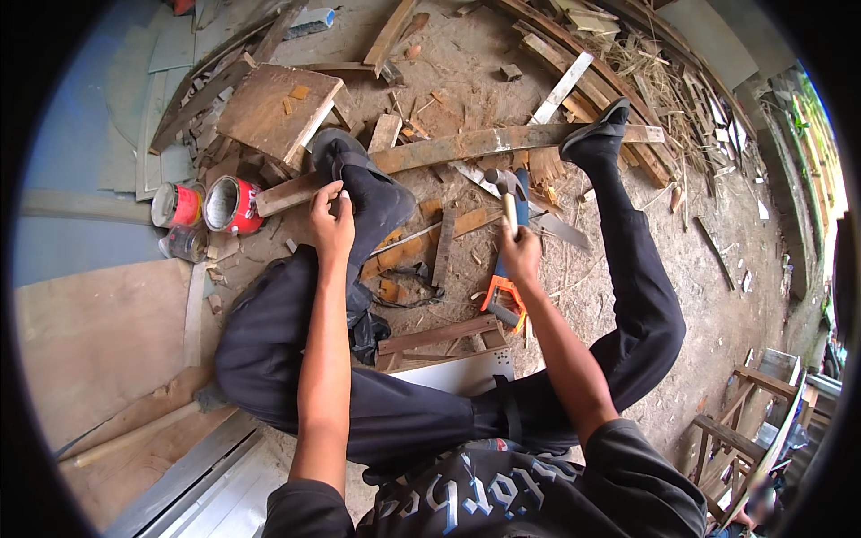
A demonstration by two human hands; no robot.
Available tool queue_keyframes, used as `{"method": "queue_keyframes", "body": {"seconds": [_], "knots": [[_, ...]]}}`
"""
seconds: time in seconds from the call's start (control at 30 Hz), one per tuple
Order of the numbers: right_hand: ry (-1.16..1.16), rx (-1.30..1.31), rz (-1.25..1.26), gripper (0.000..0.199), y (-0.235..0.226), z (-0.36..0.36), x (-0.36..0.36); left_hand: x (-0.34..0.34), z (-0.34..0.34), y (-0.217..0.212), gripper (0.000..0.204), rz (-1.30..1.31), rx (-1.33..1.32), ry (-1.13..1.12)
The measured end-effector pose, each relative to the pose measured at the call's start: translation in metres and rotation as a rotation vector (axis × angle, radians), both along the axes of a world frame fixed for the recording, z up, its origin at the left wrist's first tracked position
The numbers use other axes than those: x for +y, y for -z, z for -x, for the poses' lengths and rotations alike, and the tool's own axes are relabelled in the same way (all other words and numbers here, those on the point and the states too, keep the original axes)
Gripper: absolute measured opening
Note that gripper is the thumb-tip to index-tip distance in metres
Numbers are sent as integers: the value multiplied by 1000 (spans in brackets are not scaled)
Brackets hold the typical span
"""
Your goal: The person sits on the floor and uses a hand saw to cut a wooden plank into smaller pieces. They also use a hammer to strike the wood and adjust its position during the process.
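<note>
Near the middle of the frame, our right hand (520, 254) has its fingers wrapped tight around the wooden handle of a steel claw hammer (505, 186). Our left hand (331, 218) rests on our black-clad shin, fingers pressed together, pinching something too small to tell. Both feet press a long grey wooden plank (466, 145). Two red tin cans (204, 205) stand at the left.
</note>
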State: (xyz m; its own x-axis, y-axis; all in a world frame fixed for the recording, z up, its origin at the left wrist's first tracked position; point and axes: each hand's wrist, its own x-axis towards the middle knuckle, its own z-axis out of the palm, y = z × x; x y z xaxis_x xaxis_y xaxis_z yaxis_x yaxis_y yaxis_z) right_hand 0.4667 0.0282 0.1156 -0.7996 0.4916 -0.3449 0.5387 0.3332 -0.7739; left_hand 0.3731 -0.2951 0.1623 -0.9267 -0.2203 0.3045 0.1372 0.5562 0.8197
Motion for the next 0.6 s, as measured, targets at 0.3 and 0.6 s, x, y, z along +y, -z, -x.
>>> {"method": "queue_keyframes", "body": {"seconds": [0.3, 0.6], "knots": [[-10, 33, 348, 35, -50, 30, 6, 6, 6, 0, 21, -96, 15, -11], [93, 1164, 55, 19, -115, 160, 48, 2, 3, -2, 21, -81, -45, -32]]}}
